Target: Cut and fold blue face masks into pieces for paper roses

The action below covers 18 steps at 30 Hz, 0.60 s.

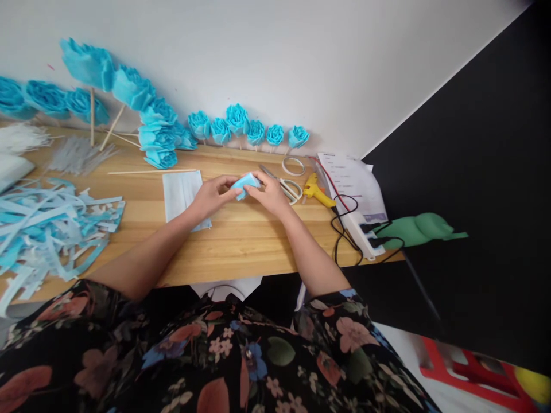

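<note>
The small blue folded piece [245, 184] looks soft and pleated. My left hand [213, 194] and right hand [270, 193] both pinch it with closed fingertips, just above the wooden surface [241, 241].

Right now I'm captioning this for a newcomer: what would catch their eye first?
Blue paper flowers along the white wall stand out first. Over the table, the left hand and right hand pinch a small blue piece. A heap of blue strips lies at its left end.

Blue piece [245, 183]: folds too small
</note>
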Each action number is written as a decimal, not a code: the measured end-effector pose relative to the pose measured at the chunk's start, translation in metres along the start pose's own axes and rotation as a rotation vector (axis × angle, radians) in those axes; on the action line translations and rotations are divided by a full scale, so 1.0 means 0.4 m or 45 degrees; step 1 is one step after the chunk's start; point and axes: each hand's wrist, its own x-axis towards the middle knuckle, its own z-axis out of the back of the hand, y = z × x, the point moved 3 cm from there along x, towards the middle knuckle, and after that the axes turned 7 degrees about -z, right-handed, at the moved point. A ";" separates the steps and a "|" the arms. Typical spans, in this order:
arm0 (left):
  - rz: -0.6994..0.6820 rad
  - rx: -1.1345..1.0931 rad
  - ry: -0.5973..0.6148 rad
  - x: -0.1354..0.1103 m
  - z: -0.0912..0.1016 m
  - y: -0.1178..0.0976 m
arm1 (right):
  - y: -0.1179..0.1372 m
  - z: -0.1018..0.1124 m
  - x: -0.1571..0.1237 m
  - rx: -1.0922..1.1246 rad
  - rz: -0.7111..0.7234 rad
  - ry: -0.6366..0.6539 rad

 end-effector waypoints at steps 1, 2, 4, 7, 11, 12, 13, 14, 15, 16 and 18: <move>0.009 0.031 0.011 -0.001 -0.001 -0.001 | -0.002 0.000 0.000 0.050 -0.010 0.003; 0.017 0.073 0.017 -0.001 0.000 -0.002 | -0.005 -0.001 0.001 0.092 -0.019 0.010; 0.029 0.151 0.009 -0.002 0.003 -0.001 | -0.012 -0.004 0.002 0.158 -0.034 0.030; 0.013 0.219 -0.016 -0.002 0.005 -0.001 | -0.018 -0.010 0.003 0.226 -0.056 0.075; -0.009 0.237 -0.021 -0.002 0.001 -0.001 | -0.008 -0.008 -0.001 0.103 -0.048 0.037; -0.012 0.212 -0.021 -0.002 0.001 -0.002 | -0.001 -0.004 -0.002 0.026 -0.016 0.002; -0.019 0.179 -0.029 -0.002 0.002 -0.004 | 0.007 0.001 -0.004 -0.058 0.029 -0.038; -0.029 0.144 -0.050 -0.002 0.005 -0.005 | 0.015 0.006 -0.006 -0.142 0.083 -0.077; -0.039 0.116 -0.086 -0.001 0.010 -0.007 | 0.021 0.010 -0.007 -0.221 0.138 -0.111; -0.046 0.101 -0.130 -0.001 0.017 -0.008 | 0.025 0.012 -0.007 -0.296 0.184 -0.127; -0.037 0.095 -0.206 0.000 0.028 -0.009 | 0.024 0.008 -0.006 -0.434 0.237 -0.063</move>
